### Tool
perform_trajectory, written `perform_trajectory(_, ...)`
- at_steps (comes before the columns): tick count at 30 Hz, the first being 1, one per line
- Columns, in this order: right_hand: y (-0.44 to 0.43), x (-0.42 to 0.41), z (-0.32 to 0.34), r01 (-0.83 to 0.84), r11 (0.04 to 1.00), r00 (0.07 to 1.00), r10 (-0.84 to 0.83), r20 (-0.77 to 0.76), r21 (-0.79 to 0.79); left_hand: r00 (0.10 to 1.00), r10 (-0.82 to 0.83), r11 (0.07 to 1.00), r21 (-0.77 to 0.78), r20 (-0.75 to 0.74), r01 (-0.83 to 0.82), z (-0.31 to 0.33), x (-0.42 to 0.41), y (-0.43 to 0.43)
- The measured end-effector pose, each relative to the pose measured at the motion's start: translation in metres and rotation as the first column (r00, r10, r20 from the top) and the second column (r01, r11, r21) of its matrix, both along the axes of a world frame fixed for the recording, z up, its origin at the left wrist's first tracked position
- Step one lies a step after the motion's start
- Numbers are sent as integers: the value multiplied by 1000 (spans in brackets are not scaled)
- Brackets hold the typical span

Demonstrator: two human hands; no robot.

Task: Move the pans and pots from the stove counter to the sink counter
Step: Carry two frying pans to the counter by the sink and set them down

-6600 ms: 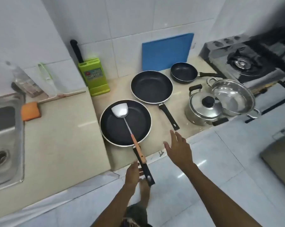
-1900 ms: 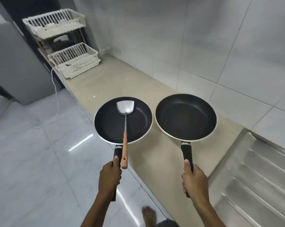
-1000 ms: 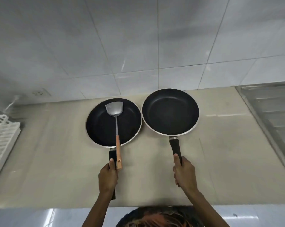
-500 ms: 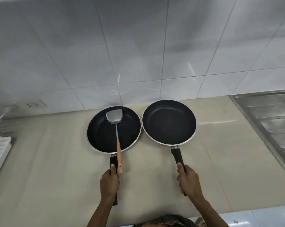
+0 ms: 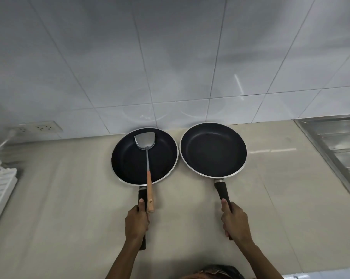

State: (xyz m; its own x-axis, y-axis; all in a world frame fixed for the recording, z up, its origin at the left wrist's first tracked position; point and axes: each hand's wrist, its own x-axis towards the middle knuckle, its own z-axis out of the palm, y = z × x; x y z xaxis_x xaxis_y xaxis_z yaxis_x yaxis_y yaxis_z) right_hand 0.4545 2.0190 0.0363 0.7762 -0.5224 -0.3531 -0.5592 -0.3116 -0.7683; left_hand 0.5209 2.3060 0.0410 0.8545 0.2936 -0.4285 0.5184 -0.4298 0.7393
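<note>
Presently, the fingers (image 5: 233, 218) of the right hand (image 5: 235, 221) are clamped around the black handle of the right pan (image 5: 213, 150), thumb laid along the top. The fingers (image 5: 132, 220) of the left hand (image 5: 136, 222) are wrapped likewise around the handle of the left pan (image 5: 129, 158), thumb extended forward.

Both pans are positioned side by side on the tabletop (image 5: 69, 198), near the tiled wall, rims almost touching; whether they are fully seated or held just above the surface cannot be determined. A spatula (image 5: 148, 158) is carried loose in the left pan, its blade against the far wall and its wooden grip projecting past the near rim, just beside the left thumb. A steel drainboard (image 5: 337, 141) is visible at the right edge, so the sink-side location is judged to have been reached.

Possible faults at release:
- If the left handle is tipped or dropped abruptly, the unsecured spatula could be slid off the rim.
- If either pan is swung sideways, the rims could be knocked together.
- If a pan is released while still raised, it could be dropped hard onto the tabletop.
</note>
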Motion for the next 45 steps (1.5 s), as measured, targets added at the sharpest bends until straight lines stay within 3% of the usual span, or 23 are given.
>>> perform_trajectory(24,-1,32,9,-122,992,971,115,-209,-20,998,-31,997,-76,-57,27,-2,28,5)
perform_trajectory(32,-4,33,17,-68,987,977,95,-192,145,995,8,997,-78,-102,-16,2,27,7)
perform_trajectory(38,-15,0,29,-38,936,980,103,-169,350,993,101,989,-98,-64,-107,11,-39,7)
perform_trajectory(42,-24,-63,28,-124,887,965,212,-155,444,987,163,982,-98,-16,-164,18,-114,-7)
perform_trajectory(45,-47,-122,27,-294,865,928,361,-96,407,997,74,997,12,-4,-73,19,-176,-43)
